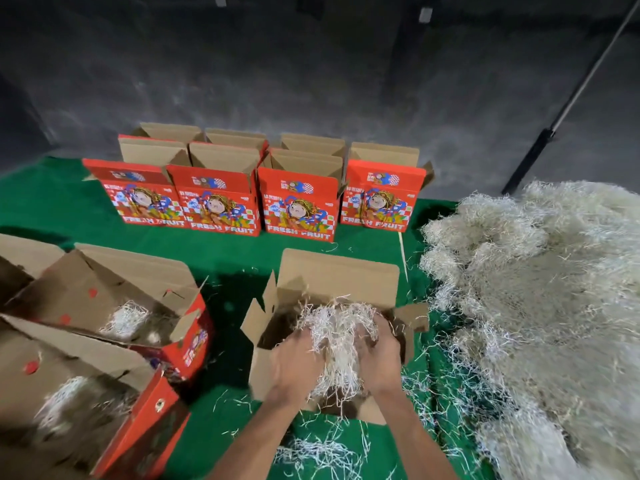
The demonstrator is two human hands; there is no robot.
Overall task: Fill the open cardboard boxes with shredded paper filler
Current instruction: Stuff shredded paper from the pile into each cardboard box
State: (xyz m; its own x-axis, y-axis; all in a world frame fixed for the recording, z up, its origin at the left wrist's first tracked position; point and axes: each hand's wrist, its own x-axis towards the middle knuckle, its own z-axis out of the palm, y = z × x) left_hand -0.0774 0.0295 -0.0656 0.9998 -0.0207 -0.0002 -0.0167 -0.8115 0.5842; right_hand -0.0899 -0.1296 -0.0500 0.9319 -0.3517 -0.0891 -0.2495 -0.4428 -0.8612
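Note:
An open cardboard box (pixel 337 275) stands in front of me on the green cloth. Both hands are over its opening with a wad of white shredded paper (pixel 337 327) between them. My left hand (pixel 298 365) grips the wad's left side and my right hand (pixel 379 355) grips its right side. Strands hang down into the box. A large heap of shredded paper (pixel 540 289) lies to the right. Two open red boxes on the left, one nearer the middle (pixel 114 289) and one close to me (pixel 79 386), each hold some filler.
Several open red "Fresh Fruit" boxes (pixel 298 206) stand in rows at the back of the green cloth (pixel 41 199). Loose paper strands (pixel 322 452) litter the cloth near me. A dark wall rises behind, and a slanted pole (pixel 568 109) leans at the right.

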